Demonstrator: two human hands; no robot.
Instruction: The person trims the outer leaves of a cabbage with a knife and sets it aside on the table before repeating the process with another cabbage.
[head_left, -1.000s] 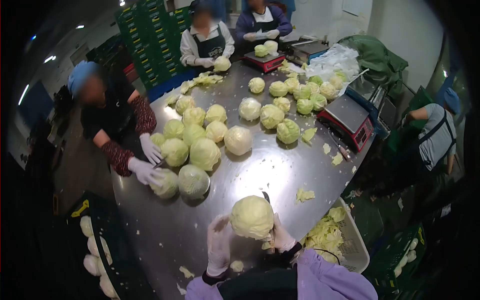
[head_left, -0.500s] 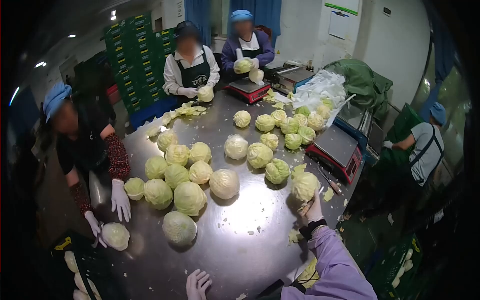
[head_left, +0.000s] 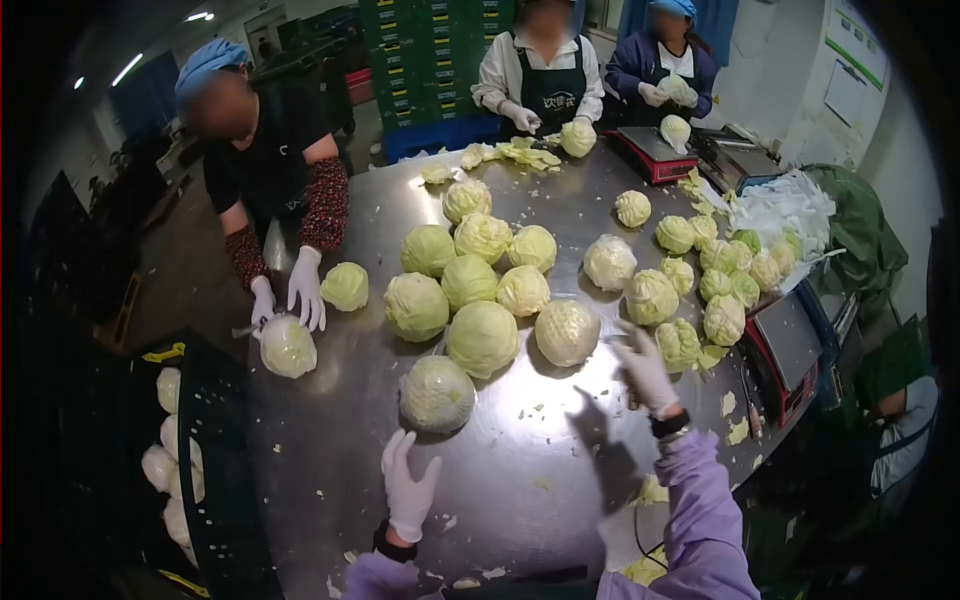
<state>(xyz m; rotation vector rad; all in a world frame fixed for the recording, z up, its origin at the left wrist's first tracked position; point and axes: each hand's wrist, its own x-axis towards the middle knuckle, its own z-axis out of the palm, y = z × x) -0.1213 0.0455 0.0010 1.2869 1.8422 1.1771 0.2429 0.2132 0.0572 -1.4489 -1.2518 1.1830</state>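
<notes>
My left hand (head_left: pixel 410 487), in a white glove, reaches over the steel table with its fingers apart and nothing in it. Just beyond its fingertips is a pale wrapped cabbage (head_left: pixel 437 393). My right hand (head_left: pixel 645 370), also gloved, is blurred by motion and hovers right of another wrapped cabbage (head_left: pixel 567 333). A narrow brown thing, perhaps a handle, shows under its curled fingers. Close to that hand lies a green cabbage (head_left: pixel 678 345). Several unwrapped cabbages (head_left: pixel 483 339) are bunched in the middle. A pale cabbage (head_left: pixel 724 320) sits beside the red scale (head_left: pixel 787 345).
A wooden-handled tool (head_left: pixel 752 405) lies near the table's right edge. At left, a co-worker's gloved hands (head_left: pixel 305 290) handle a wrapped cabbage (head_left: pixel 288 347) above a green crate (head_left: pixel 215 480). Two people work across the table, near a second scale (head_left: pixel 655 150) and white plastic bags (head_left: pixel 785 212).
My view has swung left. My right hand has let go of the pale cabbage, now beside the red scale, and moved toward the middle. My left hand has come forward near the wrapped cabbage.
</notes>
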